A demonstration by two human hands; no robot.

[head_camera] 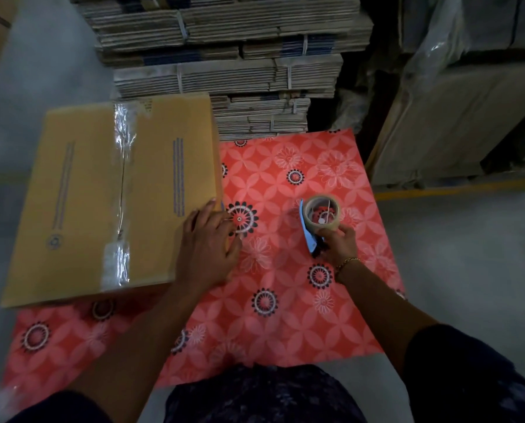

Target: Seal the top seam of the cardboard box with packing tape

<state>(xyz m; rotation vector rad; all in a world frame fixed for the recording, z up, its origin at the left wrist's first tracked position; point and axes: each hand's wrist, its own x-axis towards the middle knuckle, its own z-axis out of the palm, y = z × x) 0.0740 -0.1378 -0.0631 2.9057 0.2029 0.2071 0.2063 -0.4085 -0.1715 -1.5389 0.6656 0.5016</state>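
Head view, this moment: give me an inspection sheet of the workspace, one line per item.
Surface: red flower-patterned mat on a grey floor.
Job's things: cardboard box, flaps closed, clear tape along the top seam; tape dispenser on the mat.
Clutter: nothing seen.
Hands: left hand open at the box's right edge; right hand grips the dispenser.
Cables: nothing seen.
Surroundings: bundled flat cartons behind; plastic-wrapped boxes on the right.

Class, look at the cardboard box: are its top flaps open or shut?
Shut. The cardboard box has both flaps lying flat, meeting at the middle seam, with clear tape over the seam's ends; the middle stretch is hard to judge.
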